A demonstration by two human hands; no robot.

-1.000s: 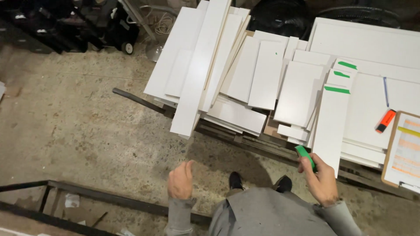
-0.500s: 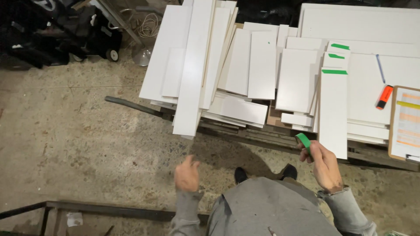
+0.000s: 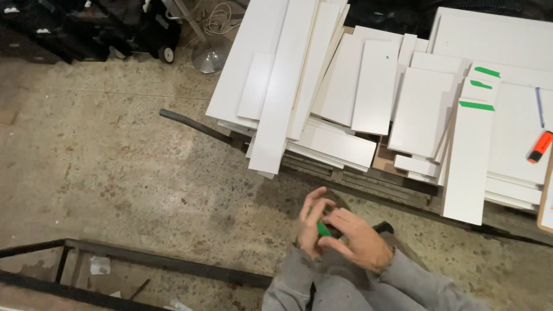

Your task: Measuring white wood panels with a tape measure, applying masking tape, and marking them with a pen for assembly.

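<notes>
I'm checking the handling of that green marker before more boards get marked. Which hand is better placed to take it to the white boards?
Probably the right hand: its fingers lie over the green marker, and the green-marked boards lie on that side. The left hand only cups the marker from the other side.

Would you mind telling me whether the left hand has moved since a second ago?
Yes. The left hand has swung in across the person's front, closing on the green marker held by the right hand, below the stacked white boards.

Green marker point(image 3: 324, 229) in the grip; beyond it plain white panels point(image 3: 322, 86), some green-striped; far right an orange highlighter point(image 3: 539, 147); underneath, speckled grey-brown floor point(image 3: 115, 167).
</notes>
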